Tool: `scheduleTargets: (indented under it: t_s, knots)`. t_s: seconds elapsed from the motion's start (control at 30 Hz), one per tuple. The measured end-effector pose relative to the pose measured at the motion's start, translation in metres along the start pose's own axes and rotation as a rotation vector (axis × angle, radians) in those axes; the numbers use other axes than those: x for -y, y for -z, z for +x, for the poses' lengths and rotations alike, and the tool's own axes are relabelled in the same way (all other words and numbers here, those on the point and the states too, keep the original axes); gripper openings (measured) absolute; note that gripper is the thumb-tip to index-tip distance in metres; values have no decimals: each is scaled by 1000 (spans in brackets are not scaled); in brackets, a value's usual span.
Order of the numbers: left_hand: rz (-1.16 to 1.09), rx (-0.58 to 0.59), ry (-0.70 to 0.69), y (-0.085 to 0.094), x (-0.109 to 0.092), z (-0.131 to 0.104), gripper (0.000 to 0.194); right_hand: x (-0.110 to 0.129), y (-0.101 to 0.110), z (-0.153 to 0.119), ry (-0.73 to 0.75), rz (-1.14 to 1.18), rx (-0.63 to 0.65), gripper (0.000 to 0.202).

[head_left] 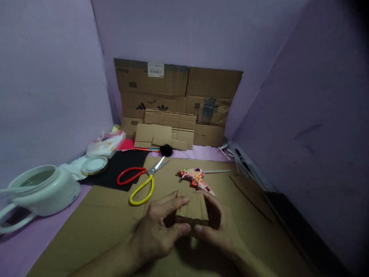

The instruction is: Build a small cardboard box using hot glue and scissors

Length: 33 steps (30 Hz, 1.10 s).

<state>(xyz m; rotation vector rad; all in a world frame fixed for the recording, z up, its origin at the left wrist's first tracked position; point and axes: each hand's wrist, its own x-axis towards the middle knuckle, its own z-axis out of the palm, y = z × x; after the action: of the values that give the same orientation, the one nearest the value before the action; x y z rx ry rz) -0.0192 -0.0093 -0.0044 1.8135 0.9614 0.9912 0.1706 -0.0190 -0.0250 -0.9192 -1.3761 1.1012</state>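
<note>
A small cardboard piece (192, 207), box-like with a folded top and a cut front edge, is held between both hands low in the middle. My left hand (161, 227) grips its left side, index finger on top and thumb at the front edge. My right hand (220, 227) wraps round its right side, with the thumb at the front lower edge. Just beyond the piece lies a flowered glue gun (196, 177) with a clear stick in its back. Scissors (148, 174) with one red and one yellow handle lie open to the left.
Cardboard (109, 231) covers the work surface. At left are a white pot (54, 192), a round lid (94, 164) and black sheets (123, 161). Behind are black yarn (166, 150) and propped cardboard (213, 84). Clear sticks (248, 161) and a dark strip (300, 227) lie right.
</note>
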Motion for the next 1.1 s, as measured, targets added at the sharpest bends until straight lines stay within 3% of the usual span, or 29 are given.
scheduleTargets:
  t_s: [0.1,0.27,0.4,0.47,0.57,0.67,0.8,0.93,1.1]
  knots:
    - [1,-6,-30,-1,4,-3,50,0,3,-1,58,-86,47,60]
    - [-213,136,1,9,21,4,93,4,15,-2,461,-416,69,76]
    - [-684,327,94,27,32,18,88,9,18,2,623,-550,156,72]
    - [-747,382,142,32,28,20,85,10,17,3,658,-577,225,73]
    - [-689,468,176,31,17,19,79,7,15,2,677,-597,257,77]
    - [-617,407,179,25,12,16,73,2,14,0,702,-613,279,79]
    - [-491,314,157,20,17,16,83,0,14,0,762,-621,289,78]
    - [-401,327,127,23,20,17,83,5,14,0,788,-648,300,59]
    - [-91,299,23,28,15,19,88,6,10,2,901,-740,293,34]
